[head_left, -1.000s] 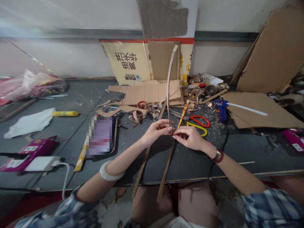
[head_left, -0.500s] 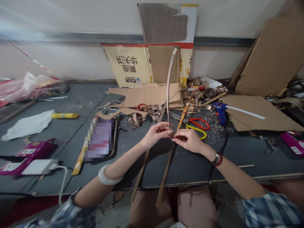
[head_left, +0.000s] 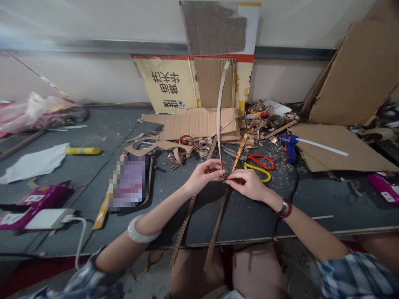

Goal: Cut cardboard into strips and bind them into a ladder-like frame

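My left hand [head_left: 204, 174] and my right hand [head_left: 246, 182] meet over the middle of the dark table [head_left: 93, 199]. Both pinch a long thin cardboard strip [head_left: 220, 104] at the same spot. From my fingers the strip curves up toward the wall. Its lower part [head_left: 215, 232] hangs past the table's front edge over my knees. A second, corrugated strip [head_left: 183, 226] lies on the table beside it, under my left wrist.
Just beyond my hands lie red and yellow scissors [head_left: 260, 162], a blue glue gun [head_left: 289, 143] and cardboard scraps [head_left: 190, 124]. Large cardboard sheets [head_left: 339, 145] cover the right side. On the left lie a white charger [head_left: 46, 218], pink boxes [head_left: 37, 197] and a yellow tube [head_left: 82, 150].
My hands keep their pinch on the strip at the same place. Only the view has shifted slightly.
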### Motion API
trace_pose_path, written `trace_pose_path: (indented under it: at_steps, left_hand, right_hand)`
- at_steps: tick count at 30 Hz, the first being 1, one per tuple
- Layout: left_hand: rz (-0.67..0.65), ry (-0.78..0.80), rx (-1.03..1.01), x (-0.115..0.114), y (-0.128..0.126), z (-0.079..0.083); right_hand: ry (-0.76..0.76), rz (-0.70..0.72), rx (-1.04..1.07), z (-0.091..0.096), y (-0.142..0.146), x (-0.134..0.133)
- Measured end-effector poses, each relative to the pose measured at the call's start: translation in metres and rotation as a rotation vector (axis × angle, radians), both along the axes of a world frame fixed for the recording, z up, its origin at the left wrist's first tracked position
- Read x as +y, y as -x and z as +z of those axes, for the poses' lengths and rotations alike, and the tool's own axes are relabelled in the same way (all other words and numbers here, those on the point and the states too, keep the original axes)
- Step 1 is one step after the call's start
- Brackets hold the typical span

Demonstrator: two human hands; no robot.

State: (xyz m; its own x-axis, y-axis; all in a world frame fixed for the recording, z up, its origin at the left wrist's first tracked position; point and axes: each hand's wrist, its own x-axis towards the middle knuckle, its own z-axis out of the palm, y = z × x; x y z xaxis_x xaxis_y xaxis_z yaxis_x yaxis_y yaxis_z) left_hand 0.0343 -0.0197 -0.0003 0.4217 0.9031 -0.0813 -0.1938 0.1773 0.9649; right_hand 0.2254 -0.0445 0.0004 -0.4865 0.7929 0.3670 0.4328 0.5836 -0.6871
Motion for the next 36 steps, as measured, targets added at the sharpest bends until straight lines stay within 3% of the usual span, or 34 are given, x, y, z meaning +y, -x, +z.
trace_pose_path:
  at_steps: [19,28,36]
  left_hand:
    - [0.031,-0.051,0.027,-0.0015,-0.0017,0.001]
    - [0.04,-0.077,0.015,-0.0021,-0.0026,-0.001]
    - [0.055,-0.061,0.008,-0.0046,-0.0035,0.0008]
  right_hand:
    - [0.136,-0.003,0.068,0.0024,-0.0003,0.0014]
    - [0.341,0.021,0.139,-0.0052,-0.0013,0.0045]
    - [0.404,0.023,0.208,-0.0064,-0.0013,0.004]
